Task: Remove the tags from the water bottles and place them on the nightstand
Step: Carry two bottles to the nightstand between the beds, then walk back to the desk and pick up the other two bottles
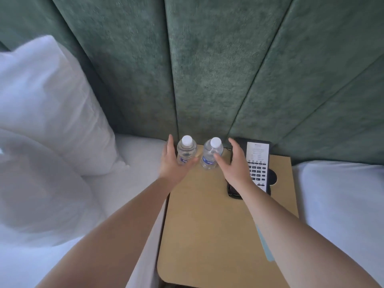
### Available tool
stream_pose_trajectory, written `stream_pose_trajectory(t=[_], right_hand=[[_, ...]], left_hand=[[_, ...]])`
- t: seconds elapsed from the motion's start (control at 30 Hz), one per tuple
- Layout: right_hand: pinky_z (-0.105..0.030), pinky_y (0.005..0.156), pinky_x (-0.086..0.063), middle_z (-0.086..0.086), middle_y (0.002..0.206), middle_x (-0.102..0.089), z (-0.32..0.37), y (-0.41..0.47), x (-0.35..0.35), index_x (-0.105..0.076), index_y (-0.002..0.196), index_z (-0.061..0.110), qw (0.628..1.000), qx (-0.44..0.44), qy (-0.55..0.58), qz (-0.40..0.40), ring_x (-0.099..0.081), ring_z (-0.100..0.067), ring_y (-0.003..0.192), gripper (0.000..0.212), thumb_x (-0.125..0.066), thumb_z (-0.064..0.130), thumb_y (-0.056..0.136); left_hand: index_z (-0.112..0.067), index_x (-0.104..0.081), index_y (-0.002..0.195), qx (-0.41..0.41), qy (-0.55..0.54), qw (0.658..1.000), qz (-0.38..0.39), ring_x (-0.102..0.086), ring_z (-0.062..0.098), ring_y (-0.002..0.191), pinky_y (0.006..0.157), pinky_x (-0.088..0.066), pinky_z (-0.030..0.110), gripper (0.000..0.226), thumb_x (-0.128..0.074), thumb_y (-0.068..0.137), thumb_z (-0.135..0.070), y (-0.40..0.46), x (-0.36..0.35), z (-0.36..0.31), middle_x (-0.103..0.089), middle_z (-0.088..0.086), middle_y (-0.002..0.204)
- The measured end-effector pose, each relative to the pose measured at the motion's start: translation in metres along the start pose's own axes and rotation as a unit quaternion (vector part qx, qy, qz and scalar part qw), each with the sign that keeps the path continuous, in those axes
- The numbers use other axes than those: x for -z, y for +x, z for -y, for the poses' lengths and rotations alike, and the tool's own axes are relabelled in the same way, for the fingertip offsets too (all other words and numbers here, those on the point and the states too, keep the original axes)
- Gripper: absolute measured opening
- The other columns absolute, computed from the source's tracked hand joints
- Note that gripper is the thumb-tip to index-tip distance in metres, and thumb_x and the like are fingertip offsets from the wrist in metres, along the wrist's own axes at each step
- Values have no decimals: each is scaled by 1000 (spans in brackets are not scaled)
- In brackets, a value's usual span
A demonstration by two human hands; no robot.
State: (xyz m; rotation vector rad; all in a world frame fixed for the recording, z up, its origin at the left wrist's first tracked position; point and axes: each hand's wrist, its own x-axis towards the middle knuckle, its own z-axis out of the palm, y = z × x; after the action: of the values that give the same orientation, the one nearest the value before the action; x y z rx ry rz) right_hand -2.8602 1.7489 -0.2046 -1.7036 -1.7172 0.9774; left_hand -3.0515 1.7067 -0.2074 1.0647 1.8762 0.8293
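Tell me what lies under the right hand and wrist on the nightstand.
A black phone with a keypad lies under the right hand on the nightstand. Its left side, likely the handset, is mostly covered by the wrist.

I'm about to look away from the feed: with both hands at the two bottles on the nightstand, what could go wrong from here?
1. The left bottle and right bottle stand close together; either open hand, left hand or right hand, could tip one into the other.
2. The left bottle stands near the nightstand edge by the bed; it might fall off.
3. The right hand could bump the phone.
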Motion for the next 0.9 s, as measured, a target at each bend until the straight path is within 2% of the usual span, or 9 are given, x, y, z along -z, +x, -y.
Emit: stream_pose_trajectory(t=[0.07, 0.13, 0.37, 0.47, 0.57, 0.63, 0.7, 0.8, 0.9], right_hand=[[-22, 108, -21, -2, 151, -36, 3, -21, 17, -33, 146, 17, 1000, 12, -16, -13, -30, -15, 140, 69, -60, 44, 88], [-29, 114, -23, -4, 151, -37, 4, -45, 35, -37, 144, 15, 999, 14, -26, -22, -30, -18, 141, 63, -57, 41, 91], [-44, 111, -32, -14, 144, -44, 0, -136, 86, -48, 136, 5, 998, -6, -35, -51, -38, -27, 135, 50, -61, 24, 91], [-46, 105, -39, -12, 143, -44, -6, -178, 102, -48, 135, 7, 996, -22, -50, -64, -39, -26, 134, 48, -60, 23, 91], [-38, 109, -34, -9, 144, -43, -17, -215, 119, -45, 137, 8, 991, -46, -86, -92, -39, -24, 134, 48, -56, 26, 94], [-31, 107, -32, -11, 142, -45, -27, -236, 128, -46, 136, 7, 984, -77, -103, -124, -40, -25, 132, 46, -54, 26, 95], [-31, 108, -29, -12, 142, -45, -38, -262, 135, -47, 135, 7, 973, -124, -100, -167, -38, -27, 133, 44, -53, 25, 95], [-30, 111, -23, -7, 150, -37, -57, -313, 143, -42, 141, 12, 947, -202, -87, -235, -29, -21, 139, 49, -49, 31, 97], [-30, 111, -23, 0, 154, -30, -78, -371, 155, -39, 143, 19, 918, -272, -72, -280, -24, -15, 142, 49, -45, 37, 97]], left_hand=[[-28, -9, 153, -16, 24, 999, -14, -25, 16, 144, 114, -28, 40, 115, -59, 60, -76, -25, 7, -3, -21, -3, 157], [-26, -14, 152, -40, 62, 997, -25, -29, 16, 141, 113, -32, 44, 103, -55, 69, -72, -51, 13, -7, -28, -3, 155], [-19, -38, 144, -146, 182, 972, -30, -43, 24, 128, 105, -34, 37, 68, -60, 87, -46, -142, 2, -31, -48, 1, 142], [-18, -37, 146, -147, 209, 967, 8, -39, 23, 133, 109, -32, 40, 67, -55, 90, -48, -169, -14, -40, -43, 0, 148], [-19, -35, 146, -199, 246, 947, 60, -36, 21, 135, 111, -31, 40, 65, -49, 91, -50, -188, -36, -47, -41, -1, 150], [-19, -35, 146, -253, 264, 926, 97, -36, 20, 136, 111, -30, 39, 64, -47, 92, -52, -198, -54, -51, -42, 0, 149], [-19, -34, 147, -296, 278, 902, 144, -35, 20, 137, 112, -29, 39, 64, -44, 93, -52, -209, -73, -55, -42, 0, 149], [-19, -33, 148, -347, 287, 867, 214, -33, 19, 138, 113, -24, 36, 63, -45, 94, -50, -232, -107, -63, -41, 0, 149], [-18, -33, 148, -378, 298, 831, 279, -29, 18, 142, 115, -17, 33, 63, -44, 95, -49, -266, -141, -71, -39, 2, 152]])
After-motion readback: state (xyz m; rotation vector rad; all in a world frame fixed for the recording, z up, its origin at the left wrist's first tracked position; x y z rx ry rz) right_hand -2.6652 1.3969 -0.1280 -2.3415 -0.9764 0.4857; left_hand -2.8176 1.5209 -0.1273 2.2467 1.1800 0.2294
